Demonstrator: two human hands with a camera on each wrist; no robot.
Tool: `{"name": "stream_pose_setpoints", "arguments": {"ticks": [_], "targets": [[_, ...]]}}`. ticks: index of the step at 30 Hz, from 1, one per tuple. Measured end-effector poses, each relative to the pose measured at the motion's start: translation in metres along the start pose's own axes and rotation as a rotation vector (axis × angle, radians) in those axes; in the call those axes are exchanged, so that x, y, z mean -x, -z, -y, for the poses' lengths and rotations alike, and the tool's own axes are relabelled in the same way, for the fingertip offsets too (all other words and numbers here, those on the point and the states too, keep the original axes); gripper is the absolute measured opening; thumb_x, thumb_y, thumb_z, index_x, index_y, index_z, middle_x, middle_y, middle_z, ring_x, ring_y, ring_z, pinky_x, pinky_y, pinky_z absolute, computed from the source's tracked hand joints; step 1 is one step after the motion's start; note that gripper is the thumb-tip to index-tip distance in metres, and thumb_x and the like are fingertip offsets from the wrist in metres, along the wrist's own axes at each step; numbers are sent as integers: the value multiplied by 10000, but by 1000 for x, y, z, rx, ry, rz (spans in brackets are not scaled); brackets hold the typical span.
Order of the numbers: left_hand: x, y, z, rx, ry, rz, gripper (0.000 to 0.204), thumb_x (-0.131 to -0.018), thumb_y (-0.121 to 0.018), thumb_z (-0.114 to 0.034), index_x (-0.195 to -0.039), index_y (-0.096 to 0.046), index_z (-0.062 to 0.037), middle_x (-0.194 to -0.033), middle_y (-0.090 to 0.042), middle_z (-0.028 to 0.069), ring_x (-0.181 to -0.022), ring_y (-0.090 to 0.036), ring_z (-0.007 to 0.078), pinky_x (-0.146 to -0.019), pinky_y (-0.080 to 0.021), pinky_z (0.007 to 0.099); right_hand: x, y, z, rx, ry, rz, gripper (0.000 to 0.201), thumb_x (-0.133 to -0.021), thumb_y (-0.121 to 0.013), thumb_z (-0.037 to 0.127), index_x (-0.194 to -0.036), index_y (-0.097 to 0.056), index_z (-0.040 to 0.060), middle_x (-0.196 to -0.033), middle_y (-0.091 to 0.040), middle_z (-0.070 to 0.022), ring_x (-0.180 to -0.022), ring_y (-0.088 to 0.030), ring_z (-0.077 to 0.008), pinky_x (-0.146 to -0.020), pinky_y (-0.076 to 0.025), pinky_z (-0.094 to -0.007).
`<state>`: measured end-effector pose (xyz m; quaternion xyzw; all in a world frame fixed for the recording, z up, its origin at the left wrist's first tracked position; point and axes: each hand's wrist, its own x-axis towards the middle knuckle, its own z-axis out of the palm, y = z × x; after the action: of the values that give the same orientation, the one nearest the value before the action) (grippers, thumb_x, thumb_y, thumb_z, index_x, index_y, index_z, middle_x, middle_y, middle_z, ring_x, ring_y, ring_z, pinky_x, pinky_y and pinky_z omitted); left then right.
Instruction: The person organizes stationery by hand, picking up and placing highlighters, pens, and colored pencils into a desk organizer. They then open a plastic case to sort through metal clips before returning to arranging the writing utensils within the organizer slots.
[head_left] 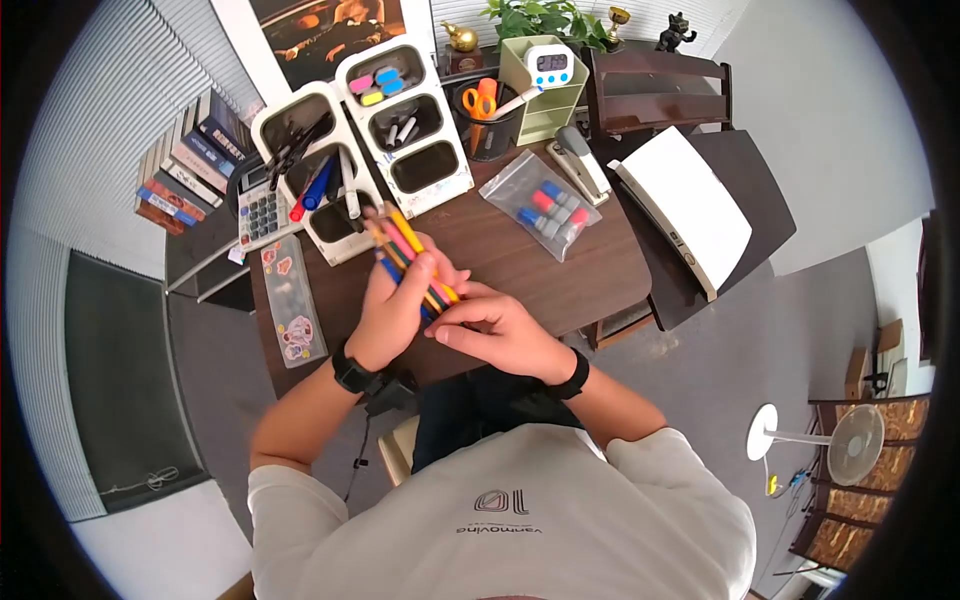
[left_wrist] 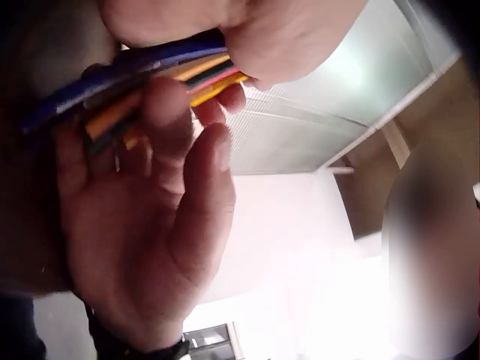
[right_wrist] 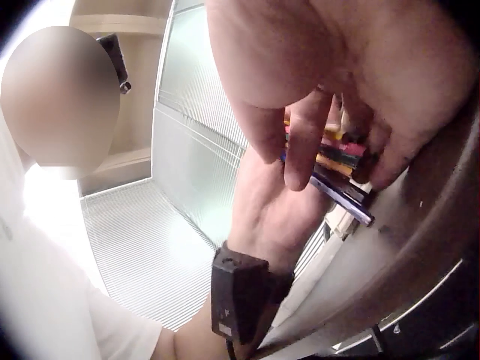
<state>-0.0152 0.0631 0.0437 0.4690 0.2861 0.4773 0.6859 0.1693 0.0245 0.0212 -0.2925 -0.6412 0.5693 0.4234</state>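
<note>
A bundle of coloured pencils (head_left: 402, 240) (right_wrist: 339, 154) is held above the desk's near edge by the left hand (head_left: 392, 310) (left_wrist: 292, 34), whose fingers and thumb wrap it. Yellow, pink, orange and blue barrels show, slanting up toward the organizer. At the bundle's lower ends, the right hand (head_left: 510, 338) (left_wrist: 142, 240) has its curled fingers around the pencils; some of its fingertips are hidden behind them. In the left wrist view, a blue pencil (left_wrist: 165, 54) lies along the bundle's upper side.
White organizers (head_left: 455, 194) with pens and erasers stand beyond the hands. Left are a calculator (head_left: 263, 215) and a stickered case (head_left: 290, 300); right, a clear bag (head_left: 510, 180) of markers, a stapler (head_left: 580, 160) and a white binder (head_left: 690, 200). Behind is a pen cup (head_left: 489, 142).
</note>
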Motion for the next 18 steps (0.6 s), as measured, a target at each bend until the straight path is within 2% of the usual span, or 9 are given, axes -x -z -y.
{"name": "stream_pose_setpoints", "arguments": {"ticks": [1, 2, 4, 5, 7, 9, 11, 13, 18], "targets": [[-2, 1, -2, -125, -163, 14, 152, -1106, -501, -203, -1089, -498, -52, -900, -592, 67, -843, -621, 179, -905, -552, 395, 0, -2, -2, 26, 208, -122, 145, -944, -746, 114, -1051, -790, 27, -1186, -704, -123, -1064, -661, -222, -916, -522, -343], [-1, -10, -13, -179, -271, -24, 148, -1109, -489, -194, -1063, -493, -54, -866, -563, 55, -780, -559, 155, -853, -537, 375, 2, 2, 0, 19, 214, -133, 145, -944, -746, 114, -1051, -790, 27, -1186, -704, -123, -1064, -661, -222, -916, -522, -343], [-3, -15, -16, -288, -475, -40, 102, -1081, -530, -141, -1021, -505, -63, -854, -566, 56, -797, -580, 162, -805, -528, 348, 9, 15, 6, 255, 214, -228, 146, -909, -757, 90, -1039, -781, 28, -1316, -659, -160, -1172, -648, -286, -985, -508, -380], [-4, -19, -14, -306, -546, -39, 86, -1066, -550, -114, -1011, -506, -64, -863, -579, 61, -797, -588, 166, -792, -527, 337, 11, 22, 7, 245, 216, -232, 146, -909, -757, 90, -1039, -781, 28, -1316, -659, -160, -1172, -648, -286, -985, -508, -380], [-2, -13, 7, -475, -427, -73, 89, -1021, -585, -39, -1013, -500, -63, -893, -612, 77, -806, -609, 163, -771, -521, 308, 16, 37, 8, 273, 146, -312, 156, -901, -751, 88, -1045, -768, 32, -1288, -669, -163, -1155, -655, -280, -980, -508, -377], [-2, -8, 30, -598, -179, -52, 149, -984, -605, 24, -1032, -490, -58, -921, -621, 79, -828, -615, 136, -766, -509, 279, 21, 49, 9, 269, 145, -324, 149, -917, -729, 71, -1056, -760, 27, -1253, -681, -156, -1131, -660, -269, -963, -515, -368], [-6, -4, 40, -572, -170, -92, 136, -968, -704, -58, -999, -572, -50, -889, -593, 13, -770, -567, 99, -717, -472, 254, 25, 56, 8, 75, 26, -359, 133, -925, -712, 51, -1045, -756, 16, -1217, -693, -147, -1103, -669, -261, -946, -520, -357], [-6, -8, 39, -546, -141, -123, 132, -971, -703, -66, -982, -573, -51, -867, -587, 8, -762, -567, 100, -711, -470, 256, 26, 56, 2, 11, 63, -349, 119, -926, -702, 33, -1032, -752, 9, -1170, -710, -137, -1082, -677, -253, -934, -523, -354], [-6, -5, 39, -576, -131, -144, 141, -971, -703, -67, -925, -571, -51, -810, -572, -7, -745, -564, 89, -674, -452, 253, 24, 59, 4, 102, 150, -295, 102, -921, -703, 25, -1011, -747, 10, -1100, -729, -124, -1051, -686, -253, -933, -526, -354]]}}
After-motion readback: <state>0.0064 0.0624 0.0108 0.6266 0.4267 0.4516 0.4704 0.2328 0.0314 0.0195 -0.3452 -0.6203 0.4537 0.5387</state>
